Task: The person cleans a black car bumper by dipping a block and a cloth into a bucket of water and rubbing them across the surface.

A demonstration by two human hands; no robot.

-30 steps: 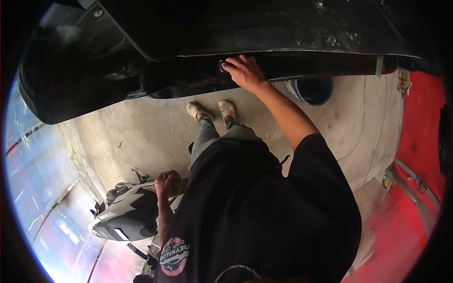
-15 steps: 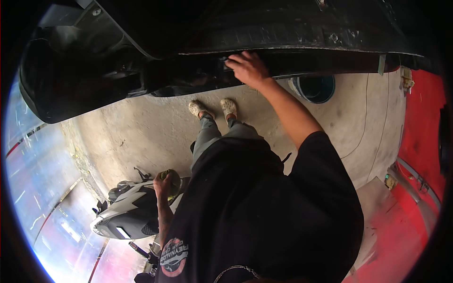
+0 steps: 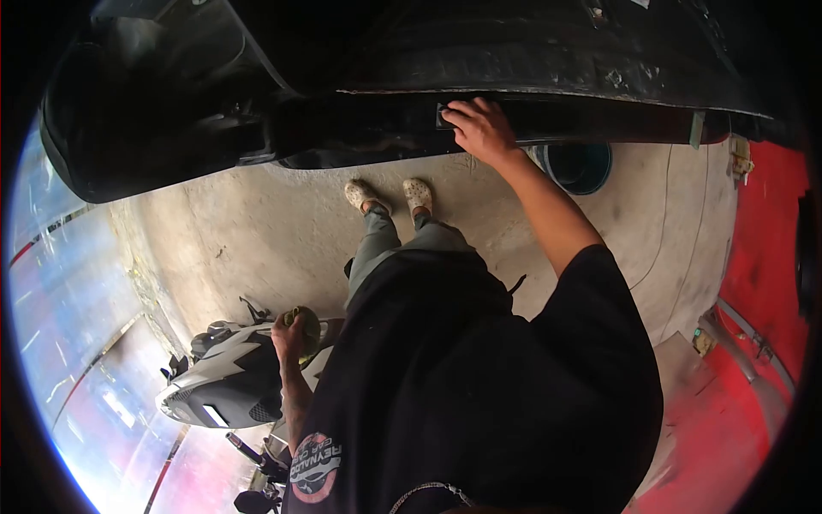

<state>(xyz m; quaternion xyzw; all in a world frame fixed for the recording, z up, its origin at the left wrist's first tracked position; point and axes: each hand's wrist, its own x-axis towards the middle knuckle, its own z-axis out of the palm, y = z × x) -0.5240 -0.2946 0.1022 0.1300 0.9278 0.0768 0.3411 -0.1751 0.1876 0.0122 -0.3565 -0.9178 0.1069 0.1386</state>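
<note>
My right hand [image 3: 485, 133] is pressed against the glossy black lower edge of a car body panel [image 3: 385, 124]. Its fingers are bent over a small, flat grey square that looks like a piece of sandpaper [image 3: 442, 116], one edge of which shows left of the fingertips. Down by my left side, my left hand [image 3: 288, 336] is closed on the edge of a rounded, dull green object [image 3: 310, 332]. What kind of thing it is I cannot make out.
A dark bucket [image 3: 610, 171] stands on the concrete floor [image 3: 257, 223], partly under the panel. Behind me on the left is a grey and black motorcycle [image 3: 231, 381]. Green tape [image 3: 696, 128] sticks to the panel at right, near a red surface [image 3: 771, 231].
My right hand has slid to the right along the black panel, and the grey square shows more clearly. My left hand still grips the green object, slightly shifted in view.
</note>
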